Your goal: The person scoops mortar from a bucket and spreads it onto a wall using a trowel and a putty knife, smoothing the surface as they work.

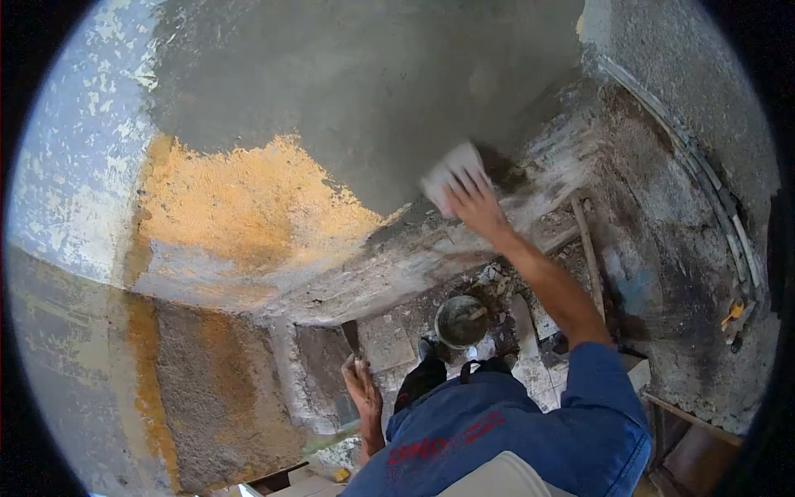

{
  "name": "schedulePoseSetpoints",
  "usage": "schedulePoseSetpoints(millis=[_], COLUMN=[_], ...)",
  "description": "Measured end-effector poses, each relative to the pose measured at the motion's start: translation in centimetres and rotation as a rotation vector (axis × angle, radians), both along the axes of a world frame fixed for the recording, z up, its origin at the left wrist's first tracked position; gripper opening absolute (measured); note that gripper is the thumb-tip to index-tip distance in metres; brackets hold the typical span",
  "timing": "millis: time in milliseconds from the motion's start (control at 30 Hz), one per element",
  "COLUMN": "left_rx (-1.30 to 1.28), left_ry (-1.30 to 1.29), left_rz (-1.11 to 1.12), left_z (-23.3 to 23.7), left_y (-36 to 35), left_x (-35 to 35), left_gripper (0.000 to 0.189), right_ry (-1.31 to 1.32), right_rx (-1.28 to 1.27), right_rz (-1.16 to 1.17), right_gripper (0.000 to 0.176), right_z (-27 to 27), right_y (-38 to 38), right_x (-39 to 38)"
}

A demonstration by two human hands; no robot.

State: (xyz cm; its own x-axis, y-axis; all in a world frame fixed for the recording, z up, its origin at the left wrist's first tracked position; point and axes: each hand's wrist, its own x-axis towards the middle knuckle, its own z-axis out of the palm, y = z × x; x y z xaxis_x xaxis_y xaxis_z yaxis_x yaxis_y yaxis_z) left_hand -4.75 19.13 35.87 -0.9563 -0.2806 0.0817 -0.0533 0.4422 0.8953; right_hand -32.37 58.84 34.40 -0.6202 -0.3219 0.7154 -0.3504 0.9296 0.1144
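Observation:
My right hand [474,203] presses a pale rectangular float [451,171] flat against the wall, at the lower edge of a patch of wet grey plaster [364,91]. Its fingers spread over the back of the float. My left hand [362,388] hangs low by my side and grips the handle of a trowel [351,336], blade pointing up. Below and left of the grey plaster lies a bare orange patch of wall [248,203].
A round bucket of grey mortar [460,320] stands on the rubble-strewn floor by my feet. A wooden stick [587,253] leans near the corner. Conduits [712,190] run down the rough right wall. Boards [687,431] lie at lower right.

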Motion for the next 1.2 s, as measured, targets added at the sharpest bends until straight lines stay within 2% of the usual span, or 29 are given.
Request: schedulePoseSetpoints(millis=[33, 67, 100, 167, 233, 267, 333, 400, 533, 567, 633, 700, 767, 800, 867, 900, 967, 1000, 1033, 1100, 1200], left_rx=[0.006, 0.056, 0.060, 0.099, 0.119, 0.078, 0.026, 0.080, -0.001, -0.005, 0.063, 0.125, 0.000, 0.004, 0.054, 0.063, -0.028, 0.003, 0.005, 0.013, -0.007], left_ry=[0.018, -0.015, -0.007, -0.033, -0.040, -0.051, -0.066, -0.056, -0.009, -0.007, -0.015, 0.009, -0.001, -0.005, 0.034, 0.047, 0.036, 0.006, 0.005, 0.025, -0.066], left_rz=[0.052, 0.079, 0.082, 0.136, 0.118, 0.089, 0.058, 0.025, -0.001, 0.005, 0.027, 0.035, 0.036, 0.037, 0.105, 0.104, 0.140, 0.151, 0.143, 0.163, 0.184], left_z=[-0.8, -1.5, -2.5, -3.8, -3.7, -3.3, -2.8, -2.8, -0.7, -0.1, 0.5, -2.0, -4.1, -3.7, -1.8, -2.4, -3.1, -2.7, -2.9, -3.4, -1.3], left_y=[-0.6, -1.1, -1.9, -2.4, -2.6, -2.7, -2.9, -2.9, -1.7, -1.2, -0.5, -2.2, -4.0, -3.7, -2.9, -3.3, -5.0, -4.8, -5.1, -5.6, -4.2], left_x=[0.6, 1.2, 2.2, 3.0, 3.2, 2.8, 1.9, 0.5, -0.8, -0.5, 0.2, 1.3, 1.9, 2.8, 2.8, 2.4, 4.0, 4.2, 4.0, 3.8, 2.9], left_gripper=[0.039, 0.040, 0.040, 0.038, 0.036, 0.035, 0.034, 0.033, 0.033, 0.033, 0.034, 0.036, 0.040, 0.040, 0.042, 0.042, 0.043, 0.043, 0.043, 0.044, 0.045], right_ry=[-0.364, -0.388, -0.493, -0.586, -0.792, -0.789, -0.582, -0.197, 0.286, 0.285, 0.416, 0.413, 0.127, 0.016, 0.027, 0.038, -0.187, 0.008, 0.260, 0.404, 0.370], right_rx=[0.028, -0.025, -0.073, -0.120, -0.619, -0.627, -0.777, -0.854, -0.739, -0.743, -0.631, -0.496, -0.357, -0.337, -0.444, -0.434, -0.675, -0.687, -0.778, -0.687, -0.654], right_rz=[-0.043, -0.072, -0.135, -0.201, -0.264, -0.266, -0.210, -0.081, -0.106, -0.100, -0.274, -0.174, 0.043, 0.176, 0.318, 0.321, 0.216, 0.116, 0.126, -0.108, -0.206], right_gripper=[0.062, 0.058, 0.055, 0.052, 0.051, 0.051, 0.054, 0.055, 0.052, 0.052, 0.055, 0.054, 0.057, 0.059, 0.059, 0.059, 0.056, 0.051, 0.049, 0.051, 0.053], right_z=[-5.3, -9.6, -10.2, -10.4, -11.0, -9.0, -3.4, 4.1, 15.2, 15.5, 14.4, 12.2, 5.4, 1.3, 0.4, 1.6, 5.9, 9.8, 13.9, 18.0, 19.0], right_y=[0.1, 0.5, 0.1, 0.0, -0.5, -0.6, -0.7, -1.1, -0.9, -1.7, -4.4, -9.8, -15.3, -17.9, -17.4, -16.2, -13.1, -10.2, -7.6, -2.3, -0.6], right_x=[2.5, 4.7, 8.3, 10.3, 10.5, 10.0, 7.9, 5.5, -0.5, -2.7, -6.7, -5.3, -1.5, 0.3, 3.5, 2.8, 2.5, 2.1, 1.2, -1.7, -5.4])
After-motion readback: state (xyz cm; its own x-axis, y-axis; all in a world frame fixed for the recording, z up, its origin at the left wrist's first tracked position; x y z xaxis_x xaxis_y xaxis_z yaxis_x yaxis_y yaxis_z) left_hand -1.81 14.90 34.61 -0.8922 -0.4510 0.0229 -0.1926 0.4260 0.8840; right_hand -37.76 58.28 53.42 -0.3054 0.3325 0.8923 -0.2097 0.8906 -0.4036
